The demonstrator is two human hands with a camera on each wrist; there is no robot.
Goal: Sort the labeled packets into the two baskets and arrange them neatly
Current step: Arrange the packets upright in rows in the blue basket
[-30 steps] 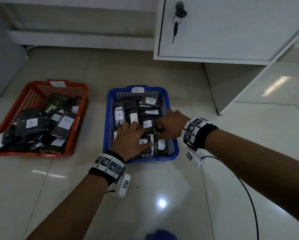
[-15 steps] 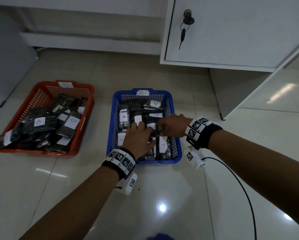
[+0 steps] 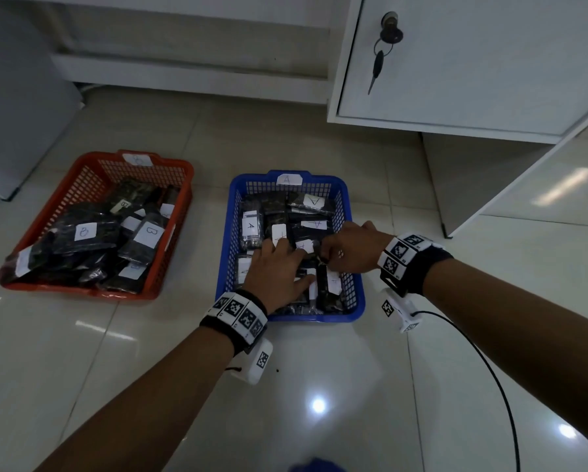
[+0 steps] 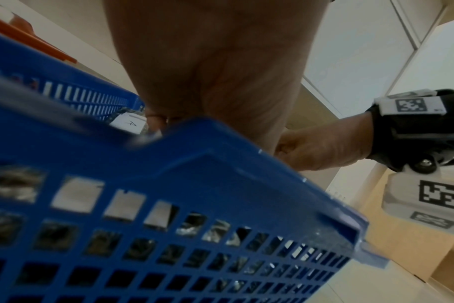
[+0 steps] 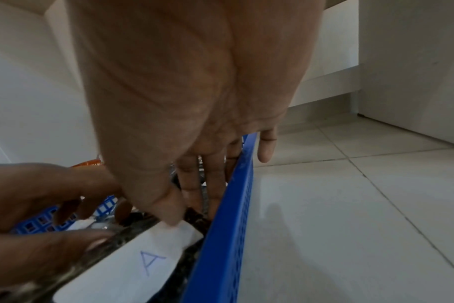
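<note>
We are working both hands inside the blue basket [image 3: 353, 294], left hand [image 3: 279, 274] lying flat with fingers spread on the A packets [image 3: 251, 226], right hand [image 3: 348, 248] pinching one packet's edge, so we are best squaring it gently against its neighbours.

Both forearms are bare, with no sleeves. Each wrist carries a black strap [image 3: 418, 270] faced with a row of white square tiles, each printed with a black-and-white fiducial marker. A white camera housing [image 3: 400, 311] hangs under the right wrist, marked with further fiducial codes on its faces; a thin black cable [image 3: 490, 376] leaves it. A matching white housing [image 3: 257, 362] sits under the left wrist strap [image 3: 234, 313]. The left wrist view shows a small metal screw [image 4: 426, 164] on the right strap's mount.
</note>
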